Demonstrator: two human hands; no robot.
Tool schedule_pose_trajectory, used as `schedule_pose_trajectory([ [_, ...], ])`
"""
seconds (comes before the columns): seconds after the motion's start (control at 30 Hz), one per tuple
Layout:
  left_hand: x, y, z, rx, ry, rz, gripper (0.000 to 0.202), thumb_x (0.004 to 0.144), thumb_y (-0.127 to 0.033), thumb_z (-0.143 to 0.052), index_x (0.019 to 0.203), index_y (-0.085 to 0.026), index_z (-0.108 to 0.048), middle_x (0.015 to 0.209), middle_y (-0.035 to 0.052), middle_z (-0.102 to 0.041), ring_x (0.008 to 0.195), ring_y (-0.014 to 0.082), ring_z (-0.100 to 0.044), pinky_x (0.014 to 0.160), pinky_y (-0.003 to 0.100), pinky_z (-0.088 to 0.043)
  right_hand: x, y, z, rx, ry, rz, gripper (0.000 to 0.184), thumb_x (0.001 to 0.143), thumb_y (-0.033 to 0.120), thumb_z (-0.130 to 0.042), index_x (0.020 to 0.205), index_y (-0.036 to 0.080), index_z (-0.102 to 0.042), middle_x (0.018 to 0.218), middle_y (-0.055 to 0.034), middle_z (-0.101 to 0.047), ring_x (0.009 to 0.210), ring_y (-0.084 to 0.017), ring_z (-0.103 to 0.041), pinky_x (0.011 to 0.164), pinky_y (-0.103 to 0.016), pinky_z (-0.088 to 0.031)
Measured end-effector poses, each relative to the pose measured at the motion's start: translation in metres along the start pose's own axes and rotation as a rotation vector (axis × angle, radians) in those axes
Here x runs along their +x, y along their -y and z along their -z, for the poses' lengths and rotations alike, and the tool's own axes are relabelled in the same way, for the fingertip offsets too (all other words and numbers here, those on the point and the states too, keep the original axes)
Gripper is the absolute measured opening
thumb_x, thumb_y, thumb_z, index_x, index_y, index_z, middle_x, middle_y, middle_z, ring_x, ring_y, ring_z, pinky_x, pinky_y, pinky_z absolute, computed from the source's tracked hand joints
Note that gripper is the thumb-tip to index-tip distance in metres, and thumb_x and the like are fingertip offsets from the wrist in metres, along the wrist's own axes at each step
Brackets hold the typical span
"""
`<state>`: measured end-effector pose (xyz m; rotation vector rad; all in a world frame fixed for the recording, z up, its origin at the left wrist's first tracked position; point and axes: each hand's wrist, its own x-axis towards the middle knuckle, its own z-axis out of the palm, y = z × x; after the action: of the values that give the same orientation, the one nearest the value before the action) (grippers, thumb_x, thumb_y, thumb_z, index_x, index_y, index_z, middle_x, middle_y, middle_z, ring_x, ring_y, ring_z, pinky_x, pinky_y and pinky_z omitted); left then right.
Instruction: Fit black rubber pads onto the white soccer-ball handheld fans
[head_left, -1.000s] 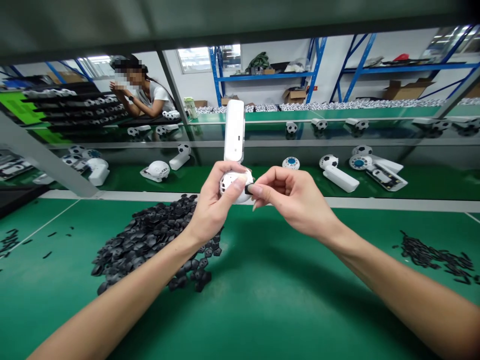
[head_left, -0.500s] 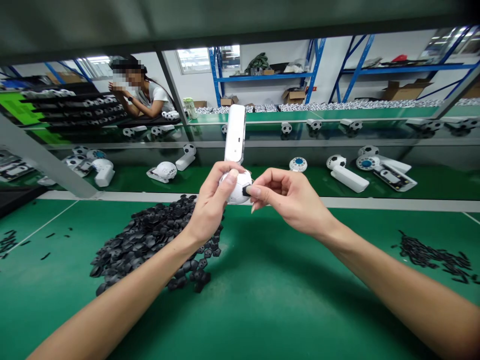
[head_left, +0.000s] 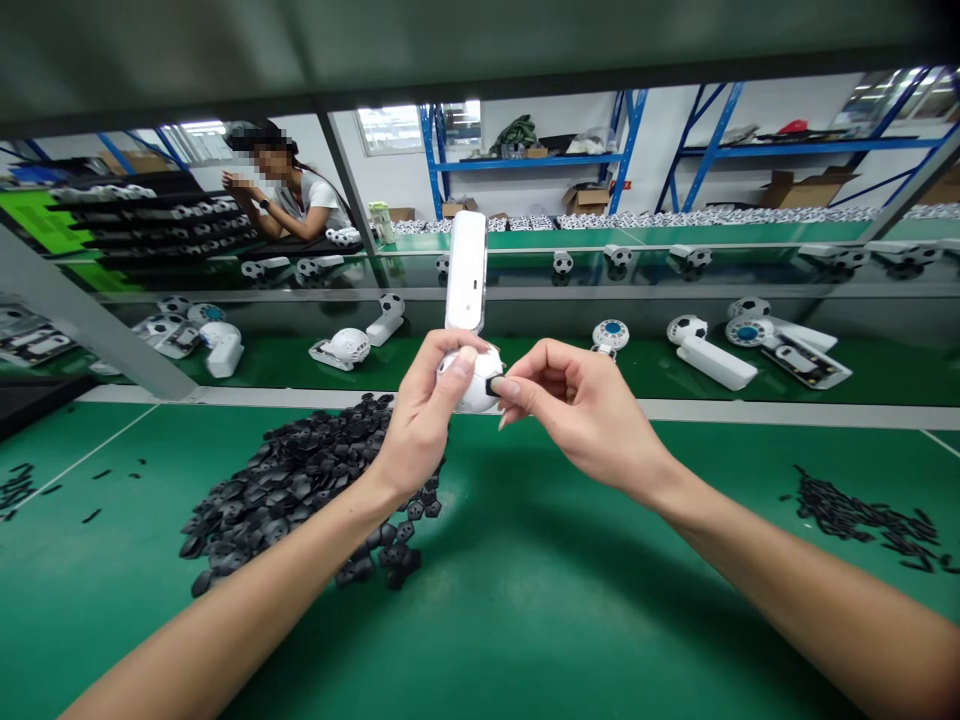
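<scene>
My left hand [head_left: 420, 425] is closed around the ball-shaped head of a white football-style device [head_left: 466, 270]. Its long flat body points up and away from me, and my thumb presses on the white ball. Between the thumb and fingertips of my right hand [head_left: 596, 420] is a small black pentagon piece [head_left: 493, 385], held against the ball's right side. Whether the piece is seated in the ball cannot be made out. Below and left of my hands lies a heap of black pentagon pieces [head_left: 292, 475] on the green table [head_left: 510, 620].
Thin black strips [head_left: 862, 515] lie in a pile at the right. Beyond the table's pale edge, a green belt [head_left: 480, 385] carries white devices [head_left: 716, 360], some with football heads. A co-worker [head_left: 296, 195] sits behind at the left. A metal shelf [head_left: 480, 50] hangs overhead.
Devices on the near belt have shifted right, while those on the farther belt have moved slightly left. My hands keep nearly the same hold on the device and the black piece.
</scene>
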<state>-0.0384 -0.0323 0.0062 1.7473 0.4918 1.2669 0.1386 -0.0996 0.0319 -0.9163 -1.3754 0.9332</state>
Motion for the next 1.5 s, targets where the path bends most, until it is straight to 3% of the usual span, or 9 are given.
schedule_pose_trajectory([
  [0.13,-0.001,0.001,0.001,0.073,-0.015,-0.068,0.024,0.11,-0.049,-0.059,0.117,-0.029,-0.069,0.118,0.0045,-0.067,0.097,0.0188,-0.061,0.083,0.031,-0.049,-0.004,0.001,-0.001,-0.152,-0.055,0.04,0.018,0.094,0.024,-0.082,0.083,0.018,-0.07,0.074,0.0006,-0.077,0.069,-0.014,-0.075,0.066,-0.023,-0.057],
  [0.23,0.001,-0.002,0.001,0.059,-0.022,-0.078,0.024,0.109,-0.049,-0.06,0.116,-0.028,-0.069,0.118,0.0046,-0.067,0.095,0.0185,-0.061,0.081,0.03,-0.049,0.0,0.0,0.0,-0.041,-0.006,0.016,0.022,0.091,0.028,-0.087,0.082,0.017,-0.069,0.074,0.0006,-0.076,0.068,-0.014,-0.075,0.068,-0.024,-0.061],
  [0.37,0.003,-0.006,-0.001,-0.059,-0.016,0.006,0.028,0.106,-0.054,-0.063,0.112,-0.027,-0.068,0.11,0.004,-0.067,0.084,0.0172,-0.06,0.067,0.029,-0.048,0.009,0.0,0.002,0.15,0.077,-0.049,0.035,0.081,0.035,-0.097,0.08,0.015,-0.069,0.071,0.0013,-0.074,0.065,-0.013,-0.075,0.068,-0.024,-0.064],
  [0.67,0.002,-0.009,-0.004,-0.109,-0.013,0.028,0.029,0.105,-0.055,-0.066,0.111,-0.026,-0.068,0.104,0.0027,-0.065,0.08,0.0153,-0.058,0.066,0.028,-0.047,0.008,0.005,0.0,0.161,0.071,-0.069,0.038,0.077,0.039,-0.1,0.078,0.015,-0.07,0.071,0.001,-0.075,0.063,-0.013,-0.074,0.066,-0.023,-0.064],
  [0.97,-0.002,-0.005,0.0,0.023,-0.033,-0.015,0.027,0.108,-0.052,-0.061,0.115,-0.028,-0.069,0.118,0.0064,-0.067,0.099,0.021,-0.062,0.083,0.032,-0.051,0.004,0.006,0.001,0.026,0.027,-0.064,0.039,0.082,0.045,-0.095,0.08,0.016,-0.069,0.072,-0.0005,-0.076,0.068,-0.017,-0.078,0.069,-0.027,-0.064],
  [1.1,-0.002,-0.004,-0.003,0.067,-0.056,-0.035,0.029,0.107,-0.054,-0.061,0.115,-0.026,-0.068,0.116,0.0074,-0.067,0.097,0.0214,-0.063,0.082,0.032,-0.053,0.002,0.008,0.001,-0.041,0.012,-0.035,0.035,0.086,0.043,-0.092,0.08,0.017,-0.069,0.074,-0.0008,-0.076,0.069,-0.018,-0.078,0.069,-0.028,-0.062],
  [1.2,0.0,-0.005,-0.005,0.151,-0.081,-0.073,0.03,0.1,-0.052,-0.073,0.11,-0.025,-0.067,0.107,0.0054,-0.068,0.089,0.019,-0.064,0.074,0.029,-0.053,0.002,0.008,0.0,-0.044,0.012,-0.028,0.029,0.088,0.036,-0.09,0.081,0.017,-0.07,0.075,-0.0005,-0.077,0.07,-0.017,-0.078,0.068,-0.026,-0.062],
  [1.37,0.002,-0.008,-0.007,0.197,-0.144,-0.076,0.041,0.083,-0.049,-0.091,0.103,-0.023,-0.065,0.098,0.0029,-0.073,0.077,0.0161,-0.065,0.065,0.026,-0.053,0.002,0.008,0.002,-0.006,0.092,-0.055,0.012,0.095,0.025,-0.079,0.091,0.015,-0.074,0.082,-0.0022,-0.079,0.079,-0.017,-0.081,0.076,-0.027,-0.065],
  [1.5,0.003,-0.006,-0.005,0.164,-0.181,-0.103,0.037,0.085,-0.045,-0.09,0.101,-0.022,-0.066,0.1,0.0031,-0.075,0.082,0.0161,-0.069,0.073,0.026,-0.056,0.005,0.011,0.006,0.035,0.209,-0.076,0.015,0.101,0.029,-0.073,0.096,0.015,-0.075,0.089,-0.0047,-0.081,0.084,-0.018,-0.082,0.084,-0.03,-0.068],
])
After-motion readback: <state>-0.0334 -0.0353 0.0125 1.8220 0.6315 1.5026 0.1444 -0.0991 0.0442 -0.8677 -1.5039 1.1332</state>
